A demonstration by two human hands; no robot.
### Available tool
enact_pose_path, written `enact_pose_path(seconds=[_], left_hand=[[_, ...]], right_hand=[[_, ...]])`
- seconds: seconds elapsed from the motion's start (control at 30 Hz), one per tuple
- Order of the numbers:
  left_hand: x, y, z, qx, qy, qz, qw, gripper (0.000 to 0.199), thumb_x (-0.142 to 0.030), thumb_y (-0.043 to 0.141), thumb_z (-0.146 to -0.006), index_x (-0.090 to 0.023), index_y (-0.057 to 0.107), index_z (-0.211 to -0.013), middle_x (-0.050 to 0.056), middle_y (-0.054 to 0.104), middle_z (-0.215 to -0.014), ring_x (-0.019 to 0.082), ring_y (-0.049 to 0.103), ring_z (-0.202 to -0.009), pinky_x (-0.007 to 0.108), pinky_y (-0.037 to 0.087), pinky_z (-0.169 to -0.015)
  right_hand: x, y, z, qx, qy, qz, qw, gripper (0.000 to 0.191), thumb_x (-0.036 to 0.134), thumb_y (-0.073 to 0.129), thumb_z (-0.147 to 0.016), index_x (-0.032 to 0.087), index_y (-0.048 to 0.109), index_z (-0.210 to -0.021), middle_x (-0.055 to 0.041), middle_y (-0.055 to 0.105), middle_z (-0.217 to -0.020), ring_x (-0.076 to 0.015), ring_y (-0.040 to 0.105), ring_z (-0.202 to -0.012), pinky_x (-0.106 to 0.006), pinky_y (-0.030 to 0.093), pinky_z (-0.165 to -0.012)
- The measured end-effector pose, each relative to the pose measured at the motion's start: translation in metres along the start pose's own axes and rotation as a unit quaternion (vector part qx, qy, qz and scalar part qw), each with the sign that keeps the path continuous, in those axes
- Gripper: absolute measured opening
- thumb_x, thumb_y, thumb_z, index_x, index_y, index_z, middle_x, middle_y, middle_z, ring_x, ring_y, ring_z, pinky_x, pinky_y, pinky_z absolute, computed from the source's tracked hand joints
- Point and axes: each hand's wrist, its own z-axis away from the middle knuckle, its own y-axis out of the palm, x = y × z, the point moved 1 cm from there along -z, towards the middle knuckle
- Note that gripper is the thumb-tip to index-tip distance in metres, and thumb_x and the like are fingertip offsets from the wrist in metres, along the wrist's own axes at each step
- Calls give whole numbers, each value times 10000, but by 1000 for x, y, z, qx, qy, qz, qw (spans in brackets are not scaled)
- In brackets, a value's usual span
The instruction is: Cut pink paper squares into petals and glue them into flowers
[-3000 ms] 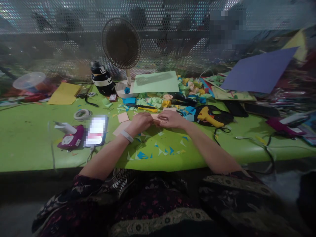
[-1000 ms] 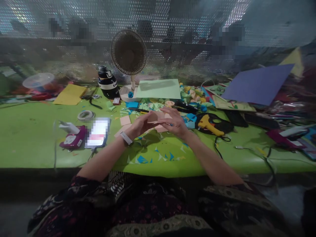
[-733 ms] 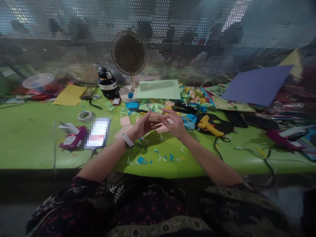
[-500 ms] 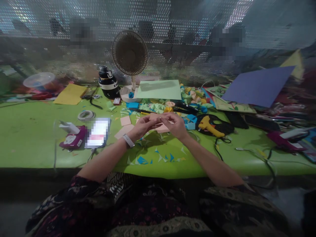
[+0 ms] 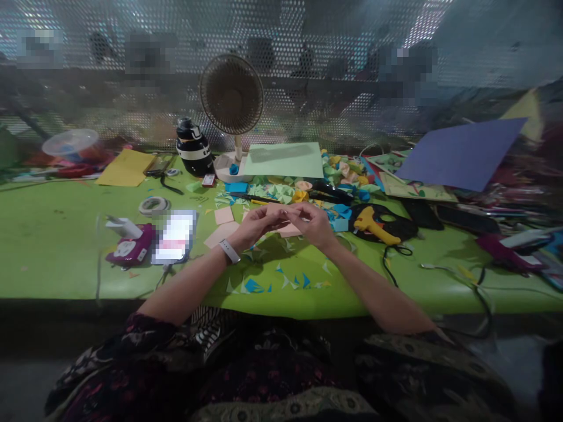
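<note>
Left hand and right hand pinch pink paper between fingertips, over green desk; pink square lies near left hand, yellow glue gun beside right hand.

The left hand and right hand, spread apart around the pink paper a second ago, have brought their fingertips close together; the paper (its face plainly showing then) is now mostly hidden behind the fingers
</note>
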Motion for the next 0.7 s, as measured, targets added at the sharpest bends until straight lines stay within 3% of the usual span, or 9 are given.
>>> enact_pose_path(seconds=[0.43, 0.7], left_hand=[[0, 0, 0, -12, -14, -3, 1000, 363, -417, 897, -616, -151, 757, -820, 65, 776, -883, 177, 723, -834, 387, 511, -996], [0, 0, 1, 5, -8, 1, 1000, 316, -402, 871, -668, -156, 758, -832, 62, 777, -892, 163, 725, -840, 363, 514, -980]], right_hand=[[2, -1, 0, -2, 12, 6, 1000, 320, 537, 660, -803, 218, 672, -787, -34, 699, -785, -187, 644, -725, -322, 560, -691], [2, -2, 0, -2, 20, 4, 1000, 314, 523, 673, -797, 209, 661, -797, -37, 686, -787, -185, 644, -715, -326, 565, -701]])
